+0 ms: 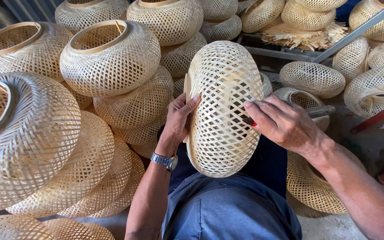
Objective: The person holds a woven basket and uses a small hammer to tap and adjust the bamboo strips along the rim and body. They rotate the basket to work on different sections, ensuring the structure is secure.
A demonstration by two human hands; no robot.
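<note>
Gripping from both sides, you hold the pale, round, open-weave bamboo lampshade on edge above your lap: your left hand clasps its rim, thumb lying over the lattice, and your right hand is curled against the opposite flank, fingers closed on a small red-tipped tool pressed to the weave. What kind of tool it is cannot be told, since your fingers hide most of it. The shade stands upright between your hands, its lower curve touching your dark blue trousers. To your left a leaning stack of finished woven bamboo shades crowds close, and more lie near your right arm beside a grey metal rack. The risks, as I judge them: thin strips at the lattice could snap or split if your right hand presses the tool too hard or at a steep slant; the shade could roll off your knee if your left hand slackens on the rim; and a wide sweep of your left elbow could nudge the stack and bring it down.
</note>
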